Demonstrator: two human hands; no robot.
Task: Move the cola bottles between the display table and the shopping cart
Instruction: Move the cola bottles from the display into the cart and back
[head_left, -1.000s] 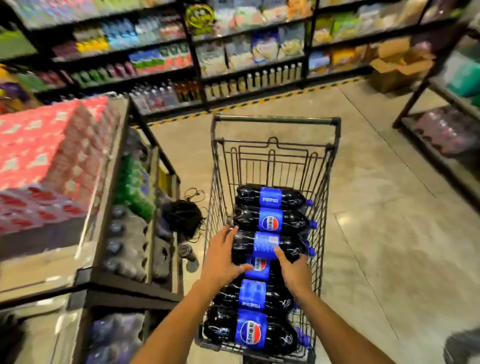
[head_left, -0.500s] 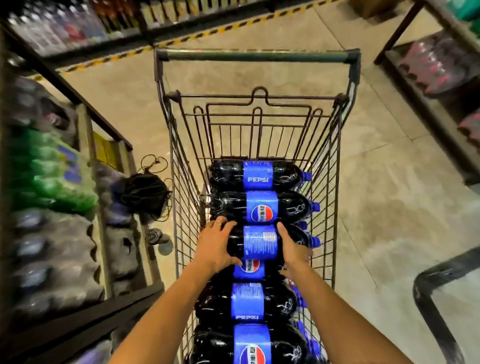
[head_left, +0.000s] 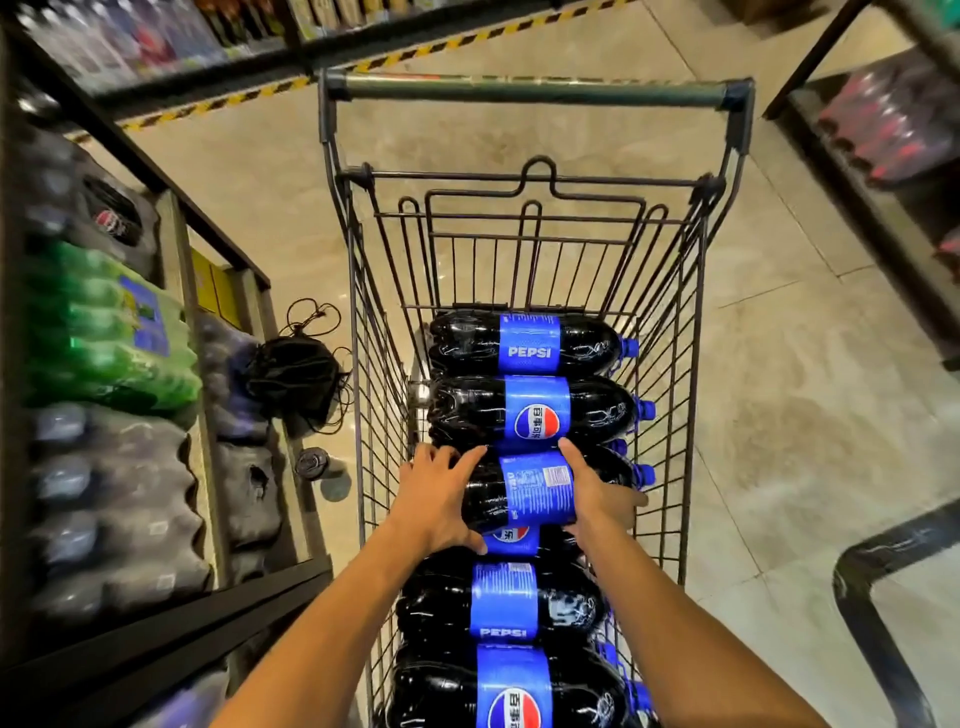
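**Both hands on one bottle in the cart**

While the cart (head_left: 358, 322) stands loaded with cola bottles lying crosswise in a row, we have both hands on one of them. Our left hand (head_left: 434, 501) curls round the butt end of the held bottle (head_left: 519, 491), and our right hand (head_left: 592, 493) wraps its shoulder next to the blue cap; each grip is clenched on that bottle, which sits on top of the row, roughly midway along the basket. A far bottle (head_left: 524, 345) and a second bottle (head_left: 530, 410) lie beyond it, and more lie nearer us.

We judge the step to be lifting this bottle out, or settling it in; the view alone does not tell which. To do it well, we should keep the bottle level, with the weight shared by both hands, and raise it straight up so the cap clears the right wire wall. The smooth round body may slip or roll, so our fingers belong well underneath it.

The floor (head_left: 779, 364) is pale polished tile. To the left stands a low shelf of shrink-wrapped drink packs (head_left: 104, 332), blurred, with a dark tangle of cord (head_left: 296, 374) on the floor between it and the cart. Further shelving lines the far wall and the right.
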